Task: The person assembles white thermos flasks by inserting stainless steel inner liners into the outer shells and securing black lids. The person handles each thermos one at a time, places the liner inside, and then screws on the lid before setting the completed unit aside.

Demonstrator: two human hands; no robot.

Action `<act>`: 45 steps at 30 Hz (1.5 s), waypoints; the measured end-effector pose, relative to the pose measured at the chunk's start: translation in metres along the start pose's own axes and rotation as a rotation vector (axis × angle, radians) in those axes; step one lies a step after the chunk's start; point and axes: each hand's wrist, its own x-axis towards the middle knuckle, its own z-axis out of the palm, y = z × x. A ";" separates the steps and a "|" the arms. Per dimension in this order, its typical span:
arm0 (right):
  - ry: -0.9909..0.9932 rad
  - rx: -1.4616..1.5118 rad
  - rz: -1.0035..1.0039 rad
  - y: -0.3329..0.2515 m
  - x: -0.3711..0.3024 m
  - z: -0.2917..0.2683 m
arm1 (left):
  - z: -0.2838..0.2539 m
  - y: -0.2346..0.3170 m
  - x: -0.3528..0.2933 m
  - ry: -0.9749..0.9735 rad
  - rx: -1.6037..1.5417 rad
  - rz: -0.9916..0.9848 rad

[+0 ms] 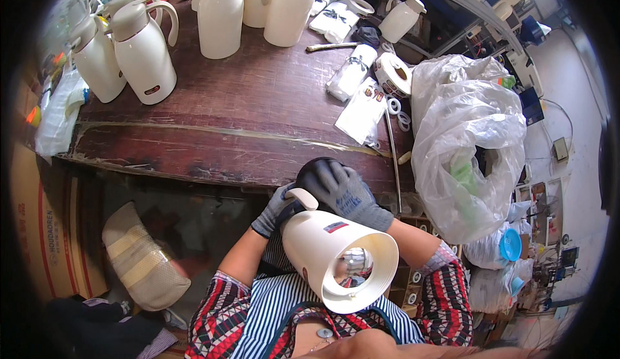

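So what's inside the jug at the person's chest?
Through the open end of the jug, a shiny surface shows, apparently mirror-like. The jug's walls hide the rest, so I can't tell what lies deeper.

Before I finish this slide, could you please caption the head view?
Gloved left hand by the handle of a tilted jug, gloved right hand on a dark round part.

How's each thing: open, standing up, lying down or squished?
Cream plastic jug with curved handle: tilted, wide end open.
Grey-gloved left hand: beside the handle.
Grey-gloved right hand: cupped over the black piece.
Round black piece: partly covered.
Cream handled jugs on the brown wooden table: upright.
Clear plastic bag: crumpled.
White round roll: wound.
Beige striped woven bundle: lying down.
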 end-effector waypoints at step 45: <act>0.460 0.949 0.059 0.022 -0.061 -0.110 | 0.000 0.065 -0.078 0.589 0.262 0.585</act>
